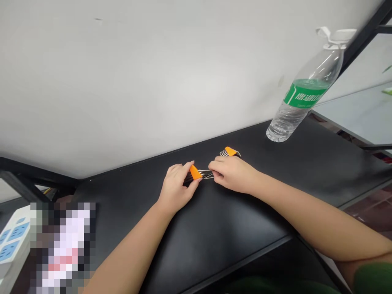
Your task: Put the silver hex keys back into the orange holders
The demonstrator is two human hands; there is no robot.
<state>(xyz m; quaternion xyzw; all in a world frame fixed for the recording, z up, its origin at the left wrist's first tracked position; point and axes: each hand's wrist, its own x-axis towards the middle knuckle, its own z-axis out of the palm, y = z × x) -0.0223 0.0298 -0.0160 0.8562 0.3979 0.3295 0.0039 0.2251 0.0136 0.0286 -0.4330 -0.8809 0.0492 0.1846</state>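
My left hand [177, 183] is closed around an orange holder [196, 172] with several thin metal rods, which looks like a hex key set. The rods [207, 173] stick out to the right towards my right hand [231, 174]. My right hand has its fingers pinched at the ends of these rods, apparently on one hex key; its fingers hide the exact grip. Just behind my right hand lies a second orange holder [230, 151] with a row of metal rods, partly covered by that hand.
A clear water bottle [298, 98] with a green label stands at the back right of the black table [220, 228]. A pale wall [153, 81] rises behind the table. At the left are a power strip [14, 241] and a blurred-out flat object [65, 249].
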